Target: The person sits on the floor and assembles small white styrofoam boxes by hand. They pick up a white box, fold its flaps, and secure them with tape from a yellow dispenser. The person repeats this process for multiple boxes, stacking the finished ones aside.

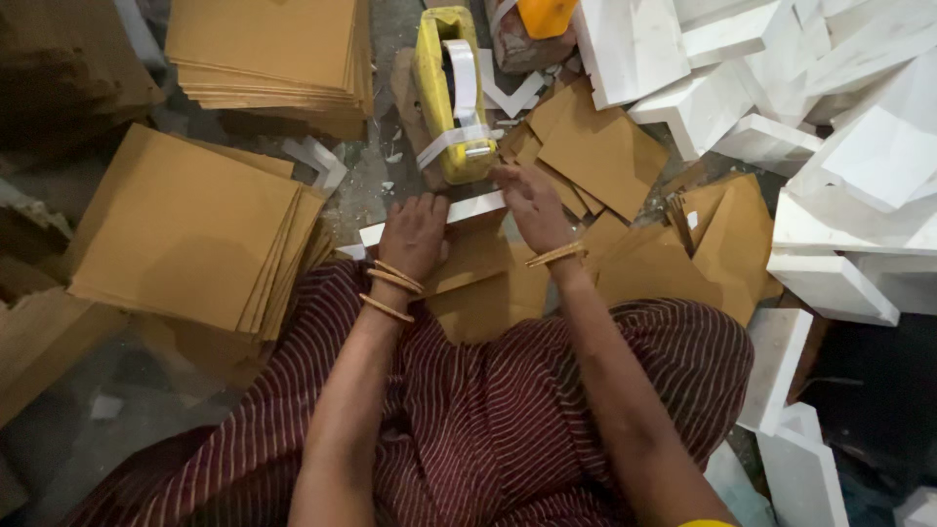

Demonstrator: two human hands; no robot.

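My left hand point(414, 236) presses down on a brown cardboard sheet point(478, 283) that lies in front of my lap, fingers curled over its white foam edge strip point(468, 209). My right hand point(530, 205) rests on the same sheet at its far edge, fingers stretched toward a yellow tape dispenser point(447, 98) with white tape point(465, 78). Bangles circle both wrists. Whether the right fingers pinch the tape end is not clear.
Stacks of brown cardboard sheets lie at the left point(195, 229) and top left point(273, 54). Loose cardboard pieces point(605, 151) are scattered to the right. White foam blocks point(859, 166) pile up at the right. An orange object point(545, 15) sits at the top.
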